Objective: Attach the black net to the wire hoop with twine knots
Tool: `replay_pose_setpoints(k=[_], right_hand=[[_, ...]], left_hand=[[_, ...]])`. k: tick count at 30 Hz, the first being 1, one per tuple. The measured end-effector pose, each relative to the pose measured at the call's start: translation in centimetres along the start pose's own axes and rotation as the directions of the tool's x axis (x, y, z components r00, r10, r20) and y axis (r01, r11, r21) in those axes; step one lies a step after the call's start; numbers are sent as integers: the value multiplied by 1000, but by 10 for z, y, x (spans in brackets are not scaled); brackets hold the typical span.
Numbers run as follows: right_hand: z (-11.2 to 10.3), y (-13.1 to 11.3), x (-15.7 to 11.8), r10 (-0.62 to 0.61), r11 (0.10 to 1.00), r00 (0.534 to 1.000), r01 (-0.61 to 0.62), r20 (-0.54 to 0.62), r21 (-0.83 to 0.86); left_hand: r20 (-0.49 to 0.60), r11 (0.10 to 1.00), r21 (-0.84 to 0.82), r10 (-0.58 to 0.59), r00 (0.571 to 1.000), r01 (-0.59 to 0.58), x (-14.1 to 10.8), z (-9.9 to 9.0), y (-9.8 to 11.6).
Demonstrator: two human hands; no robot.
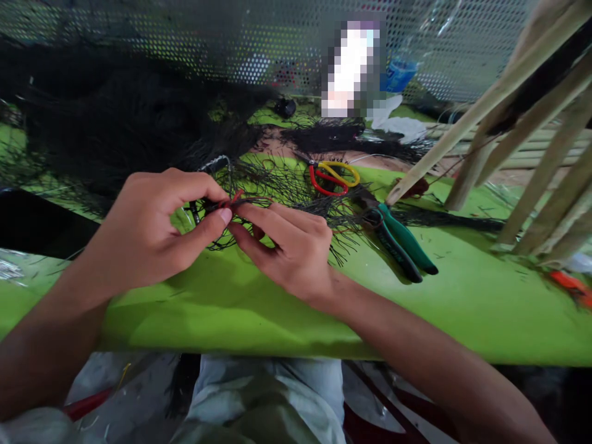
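Note:
My left hand (161, 231) pinches a dark strand bundle with red thread (237, 198) between thumb and forefinger, above the green table. Right beside it, my right hand (287, 246) has its fingertips closed on the same bundle, almost touching the left thumb. Black mesh-like strands (277, 176) spread behind and beneath both hands. Scissors with one red and one yellow handle (333, 177) lie on these strands. Farther right are cutters with green and black handles (402, 243). The exact knot or crossing at my fingertips is too small to make out.
A large black fibre heap (124, 117) fills the back left. Wooden sticks (444, 145) slant across the right side. A perforated metal panel (259, 37) stands behind the green table (296, 327). An orange object (571, 287) lies at the right edge.

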State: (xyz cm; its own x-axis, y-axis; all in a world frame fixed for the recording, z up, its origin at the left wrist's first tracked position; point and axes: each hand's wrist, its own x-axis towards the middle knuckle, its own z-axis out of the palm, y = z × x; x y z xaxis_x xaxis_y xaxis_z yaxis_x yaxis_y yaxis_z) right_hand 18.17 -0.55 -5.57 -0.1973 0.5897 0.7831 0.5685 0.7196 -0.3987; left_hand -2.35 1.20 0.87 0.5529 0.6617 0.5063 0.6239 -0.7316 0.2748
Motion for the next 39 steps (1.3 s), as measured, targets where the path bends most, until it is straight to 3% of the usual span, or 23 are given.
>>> replay_pose_setpoints(k=[7,13,19,26,30,39], right_hand=[[0,6,4,-95,992,994,89,-61,-86],[-3,4,5,-32,998,999,31,-13,-45],[-7,0,5,56,994,997,-61,52,96],[-9,1,6,75,986,995,-84,69,147],[-7,6,7,48,989,998,-52,26,139],[-6,13,6,-61,993,998,58,32,100]], left_hand=[[-8,997,46,67,998,-66,0,9,4],[-25,995,77,-54,998,56,-3,12,8],[-38,999,36,8,999,-7,0,10,8],[-60,993,62,-100,993,104,0,10,7],[-46,999,41,-31,998,33,2,8,6],[-23,997,32,-68,997,68,2,6,7]])
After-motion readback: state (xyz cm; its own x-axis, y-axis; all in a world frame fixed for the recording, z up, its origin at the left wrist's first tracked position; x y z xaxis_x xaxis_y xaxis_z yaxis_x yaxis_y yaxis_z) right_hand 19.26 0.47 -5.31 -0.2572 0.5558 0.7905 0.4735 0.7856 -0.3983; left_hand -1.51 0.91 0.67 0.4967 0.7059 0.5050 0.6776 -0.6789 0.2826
